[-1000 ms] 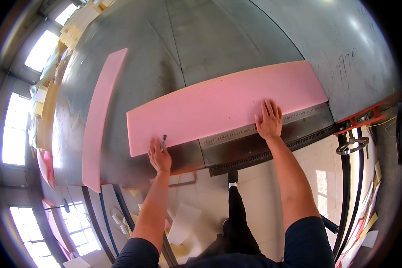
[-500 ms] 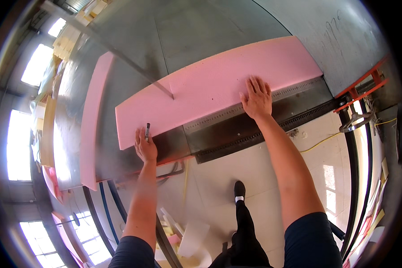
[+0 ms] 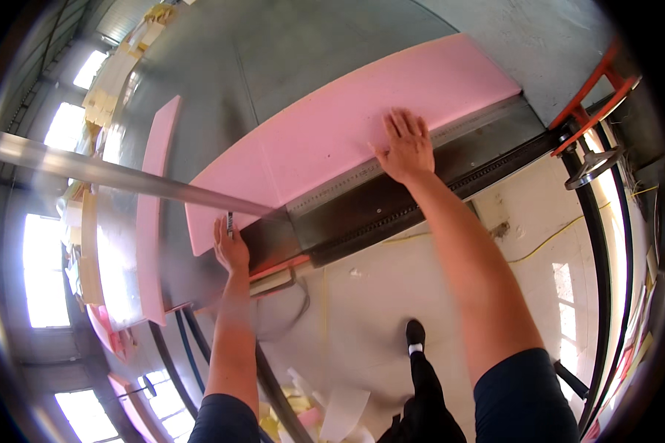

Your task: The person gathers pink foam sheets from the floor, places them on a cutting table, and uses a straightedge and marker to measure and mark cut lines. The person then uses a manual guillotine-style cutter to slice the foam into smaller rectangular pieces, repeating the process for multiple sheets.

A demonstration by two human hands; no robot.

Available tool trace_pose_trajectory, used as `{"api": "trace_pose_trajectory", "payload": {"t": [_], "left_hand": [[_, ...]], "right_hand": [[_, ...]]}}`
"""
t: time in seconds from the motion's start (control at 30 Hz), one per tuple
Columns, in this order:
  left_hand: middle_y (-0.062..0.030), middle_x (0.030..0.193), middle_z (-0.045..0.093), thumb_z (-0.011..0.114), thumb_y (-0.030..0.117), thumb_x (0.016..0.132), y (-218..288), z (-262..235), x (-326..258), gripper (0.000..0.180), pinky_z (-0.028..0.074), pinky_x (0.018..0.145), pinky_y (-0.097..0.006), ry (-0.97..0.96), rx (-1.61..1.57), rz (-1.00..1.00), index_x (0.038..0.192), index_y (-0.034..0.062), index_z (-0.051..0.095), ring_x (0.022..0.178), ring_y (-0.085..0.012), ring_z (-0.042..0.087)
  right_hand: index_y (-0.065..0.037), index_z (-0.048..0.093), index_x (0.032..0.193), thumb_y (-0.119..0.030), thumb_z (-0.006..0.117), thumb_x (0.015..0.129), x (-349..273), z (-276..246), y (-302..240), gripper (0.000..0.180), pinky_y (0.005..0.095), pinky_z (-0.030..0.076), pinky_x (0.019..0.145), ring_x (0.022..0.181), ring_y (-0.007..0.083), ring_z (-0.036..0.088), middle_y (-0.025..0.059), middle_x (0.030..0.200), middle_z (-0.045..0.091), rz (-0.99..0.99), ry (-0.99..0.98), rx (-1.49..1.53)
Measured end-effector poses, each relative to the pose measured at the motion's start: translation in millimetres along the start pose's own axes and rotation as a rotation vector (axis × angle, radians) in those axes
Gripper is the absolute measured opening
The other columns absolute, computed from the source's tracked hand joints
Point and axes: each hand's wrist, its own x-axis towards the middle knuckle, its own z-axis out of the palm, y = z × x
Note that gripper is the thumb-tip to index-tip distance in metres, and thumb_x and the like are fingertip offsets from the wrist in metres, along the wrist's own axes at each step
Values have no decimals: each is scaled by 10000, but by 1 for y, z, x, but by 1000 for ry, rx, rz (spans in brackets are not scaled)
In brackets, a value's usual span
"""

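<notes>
A long pink foam slab [image 3: 347, 125] lies on the grey metal table, its far edge curved and its near edge along a ruler strip [image 3: 340, 183]. My right hand [image 3: 408, 151] rests palm down on the near edge, right of the slab's middle, fingers spread. At the near left corner, my left hand [image 3: 231, 247] touches the slab with its fingertips. A dark marker pen [image 3: 230, 224] with a pale label sticks up between the left fingers. A round metal bar [image 3: 148, 177] slants in from the left; its thin end passes in front of the slab near the left hand.
A narrow pink foam strip [image 3: 151, 221] lies along the table's left side. A dark toothed rail [image 3: 421, 210] runs along the front edge. At right stand a red bracket [image 3: 587, 96] and a handwheel [image 3: 593, 167]. Foam scraps [image 3: 340, 413] lie below on the floor.
The view has shifted. The metal bar appears larger and lower, its end now by the slab's near edge instead of over the slab. Both hands stay at the slab.
</notes>
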Motion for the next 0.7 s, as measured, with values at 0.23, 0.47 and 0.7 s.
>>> {"api": "trace_pose_trajectory", "payload": {"t": [0.23, 0.47, 0.7], "left_hand": [[-129, 1343, 502, 559, 213, 917, 2, -13, 1, 361, 374, 1018, -400, 25, 32, 90, 1255, 89, 563, 1249, -297, 462], [-129, 1371, 473, 553, 212, 920, 6, -18, 8, 370, 368, 1017, -420, -43, 56, 71, 1270, 93, 545, 1274, -296, 436], [-126, 1391, 452, 587, 159, 883, 20, -33, 16, 406, 368, 1012, -426, -85, 49, 30, 1282, 112, 530, 1280, -297, 426]], "right_hand": [[-69, 391, 1397, -452, 497, 890, 10, -14, -3, 645, 452, 186, 1136, 1372, 299, 275, 119, 1471, 333, -22, -93, -2], [-82, 354, 1422, -469, 473, 895, 20, -18, -4, 665, 464, 166, 1142, 1384, 307, 252, 115, 1491, 302, -11, -164, -24], [-84, 336, 1429, -454, 486, 891, 33, -22, -4, 670, 471, 142, 1148, 1397, 312, 222, 111, 1506, 274, -2, -240, -5]]}}
